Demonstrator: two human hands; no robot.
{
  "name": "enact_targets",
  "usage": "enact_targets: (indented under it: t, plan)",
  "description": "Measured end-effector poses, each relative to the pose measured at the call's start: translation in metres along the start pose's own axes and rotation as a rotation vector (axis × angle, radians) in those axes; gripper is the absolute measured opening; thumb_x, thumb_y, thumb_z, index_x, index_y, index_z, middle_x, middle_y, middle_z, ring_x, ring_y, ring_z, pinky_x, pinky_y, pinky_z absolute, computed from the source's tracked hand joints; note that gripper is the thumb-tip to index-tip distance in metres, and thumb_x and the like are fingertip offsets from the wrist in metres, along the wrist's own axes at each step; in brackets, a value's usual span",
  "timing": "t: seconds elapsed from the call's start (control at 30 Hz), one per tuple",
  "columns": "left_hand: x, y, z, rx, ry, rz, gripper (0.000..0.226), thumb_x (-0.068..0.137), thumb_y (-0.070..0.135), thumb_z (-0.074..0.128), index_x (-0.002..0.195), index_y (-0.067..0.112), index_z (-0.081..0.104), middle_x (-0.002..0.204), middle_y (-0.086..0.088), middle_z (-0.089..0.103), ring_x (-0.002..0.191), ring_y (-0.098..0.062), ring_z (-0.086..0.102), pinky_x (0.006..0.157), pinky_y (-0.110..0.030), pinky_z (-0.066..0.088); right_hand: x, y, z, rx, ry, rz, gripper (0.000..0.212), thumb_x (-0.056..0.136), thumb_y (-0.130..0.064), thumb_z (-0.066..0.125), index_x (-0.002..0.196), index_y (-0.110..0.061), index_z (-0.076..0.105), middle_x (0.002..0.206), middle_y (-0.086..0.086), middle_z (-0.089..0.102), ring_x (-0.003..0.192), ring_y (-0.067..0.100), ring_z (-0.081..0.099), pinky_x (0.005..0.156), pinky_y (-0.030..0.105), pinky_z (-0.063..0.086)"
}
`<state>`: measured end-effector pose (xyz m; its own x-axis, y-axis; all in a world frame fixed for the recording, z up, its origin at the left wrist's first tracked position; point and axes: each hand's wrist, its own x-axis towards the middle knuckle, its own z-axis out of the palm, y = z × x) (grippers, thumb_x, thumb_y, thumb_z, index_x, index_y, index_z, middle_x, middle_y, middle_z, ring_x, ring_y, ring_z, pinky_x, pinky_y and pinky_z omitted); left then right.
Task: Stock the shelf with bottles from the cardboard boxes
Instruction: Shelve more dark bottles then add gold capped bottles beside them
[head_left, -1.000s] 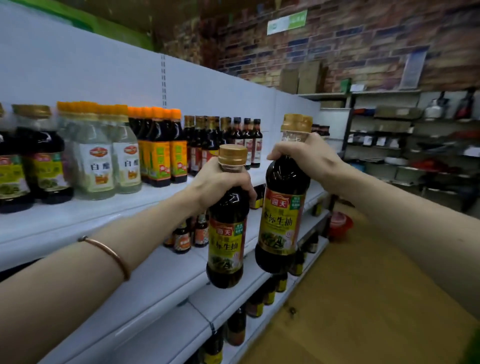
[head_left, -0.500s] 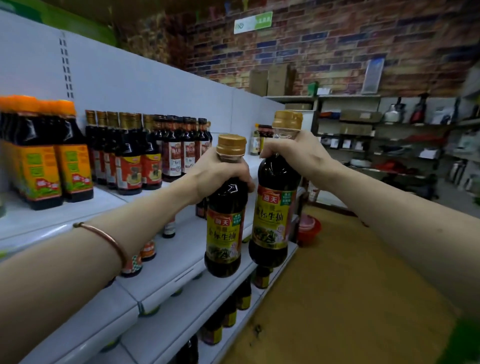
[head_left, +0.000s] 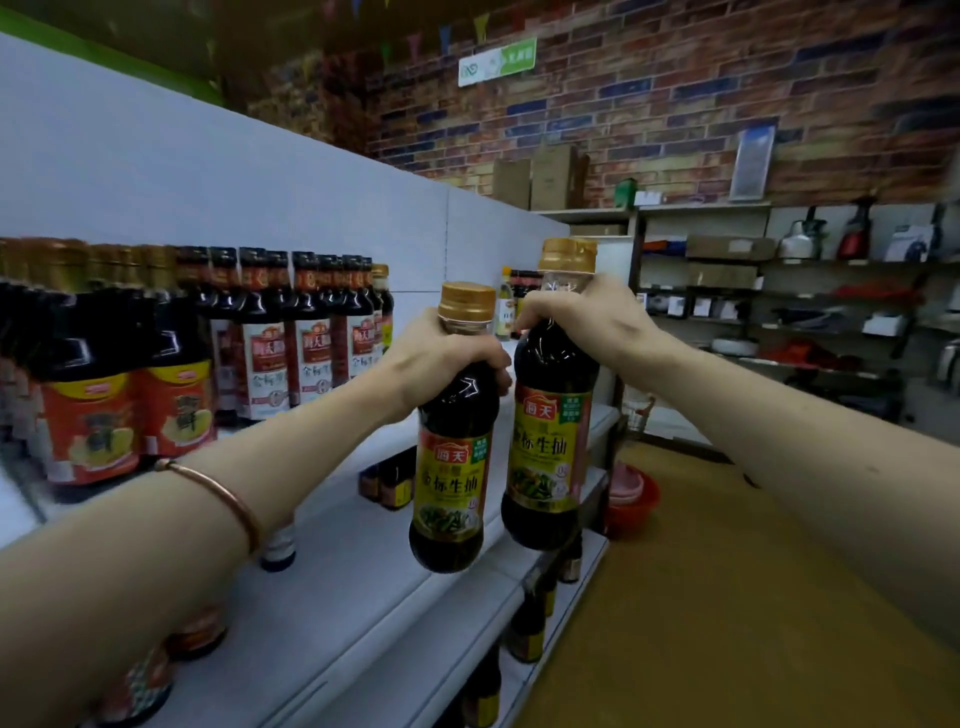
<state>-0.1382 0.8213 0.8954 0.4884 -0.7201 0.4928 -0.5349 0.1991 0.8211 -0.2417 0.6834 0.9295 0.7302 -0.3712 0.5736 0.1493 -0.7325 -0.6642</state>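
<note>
At the centre of the frame the left hand (head_left: 447, 358) wraps its fingers round the neck of one dark bottle (head_left: 451, 467), and just to its right the right hand (head_left: 576, 322) grips the neck of a second bottle (head_left: 553, 452). Both bottles hang upright, side by side and nearly touching, in the air in front of the shelf (head_left: 363, 561). The free stretch of the top shelf lies to the upper left of the hands, beyond the stocked row (head_left: 291, 332); the left hand is nearer it.

Dark bottles (head_left: 451, 457) with gold caps, yellow-green labels; white shelf (head_left: 358, 587).
</note>
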Motion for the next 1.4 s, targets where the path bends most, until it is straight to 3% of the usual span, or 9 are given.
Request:
enact_targets:
  t: [0.17,0.33,0.47,0.6,0.77,0.83,0.97,1.13,1.4]
  plan:
    - [0.090,-0.025,-0.007,-0.003,0.042,0.062,0.009,0.077,0.003,0.065,0.069,-0.002,0.064,0.070,-0.016,0.068,0.067,-0.025,0.066,0.069,-0.032,0.056,0.081,0.039,-0.002,0.015,0.074,-0.028,0.032,0.064,-0.038,0.069,0.070,-0.006,0.071,0.069,0.003,0.067,0.068,0.016,0.061,0.063,0.032,0.047]
    - [0.163,-0.055,-0.007,0.081,0.148,0.060,0.011,0.081,0.002,0.062,0.072,-0.005,0.066,0.069,-0.014,0.070,0.064,-0.022,0.065,0.068,-0.032,0.056,0.151,0.086,0.000,0.016,0.088,-0.019,0.020,0.065,-0.034,0.073,0.062,-0.015,0.068,0.071,0.005,0.070,0.071,0.020,0.066,0.064,0.032,0.050]
    - [0.223,-0.080,-0.005,0.127,0.225,0.039,0.008,0.079,0.002,0.064,0.074,-0.003,0.065,0.070,-0.016,0.070,0.062,-0.025,0.065,0.068,-0.035,0.057,0.208,0.126,-0.001,0.071,0.041,-0.056,0.026,0.076,-0.023,0.072,0.053,-0.018,0.060,0.047,-0.009,0.057,0.048,0.005,0.054,0.047,0.016,0.044]
    - [0.281,-0.111,-0.003,0.160,0.325,0.014,0.008,0.077,0.008,0.067,0.069,0.005,0.064,0.070,-0.014,0.071,0.064,-0.026,0.066,0.076,-0.043,0.057,0.273,0.169,0.004,0.088,0.025,-0.115,0.021,0.067,-0.031,0.073,0.055,-0.019,0.061,0.064,0.002,0.063,0.066,0.017,0.060,0.069,0.039,0.055]
    - [0.336,-0.145,-0.005,0.215,0.529,-0.052,0.012,0.078,0.013,0.068,0.067,0.008,0.066,0.068,-0.009,0.071,0.064,-0.023,0.065,0.079,-0.045,0.056,0.346,0.213,0.018,0.110,-0.107,-0.140,0.018,0.068,-0.031,0.074,0.061,-0.018,0.063,0.063,-0.002,0.062,0.062,0.017,0.060,0.065,0.034,0.052]
    - [0.350,-0.160,-0.009,0.230,0.635,-0.078,0.014,0.077,0.017,0.069,0.064,0.012,0.067,0.066,-0.006,0.071,0.064,-0.022,0.064,0.075,-0.045,0.055,0.373,0.227,0.033,0.130,-0.130,-0.146,0.020,0.063,-0.036,0.074,0.060,-0.018,0.065,0.067,-0.001,0.065,0.069,0.020,0.064,0.068,0.038,0.056]
    - [0.364,-0.181,-0.030,0.331,0.801,-0.145,0.015,0.076,0.020,0.072,0.063,0.017,0.065,0.063,-0.001,0.071,0.063,-0.018,0.068,0.067,-0.037,0.053,0.405,0.241,0.067,0.182,-0.178,-0.120,0.022,0.067,-0.037,0.076,0.064,-0.018,0.067,0.071,-0.001,0.069,0.072,0.019,0.067,0.059,0.030,0.052]
    - [0.369,-0.200,-0.062,0.462,0.912,-0.194,0.013,0.076,0.018,0.071,0.066,0.015,0.065,0.068,-0.003,0.070,0.064,-0.018,0.065,0.076,-0.039,0.055,0.434,0.248,0.110,0.206,-0.257,-0.148,0.026,0.069,-0.040,0.076,0.079,-0.016,0.072,0.084,0.001,0.073,0.080,0.017,0.068,0.067,0.034,0.058]
    - [0.370,-0.236,-0.091,0.582,1.065,-0.264,0.019,0.080,0.026,0.072,0.064,0.020,0.064,0.068,0.006,0.066,0.066,-0.012,0.060,0.063,-0.028,0.047,0.466,0.253,0.181,0.230,-0.349,-0.174,0.026,0.068,-0.044,0.074,0.073,-0.019,0.070,0.083,-0.001,0.070,0.082,0.020,0.068,0.074,0.039,0.060]
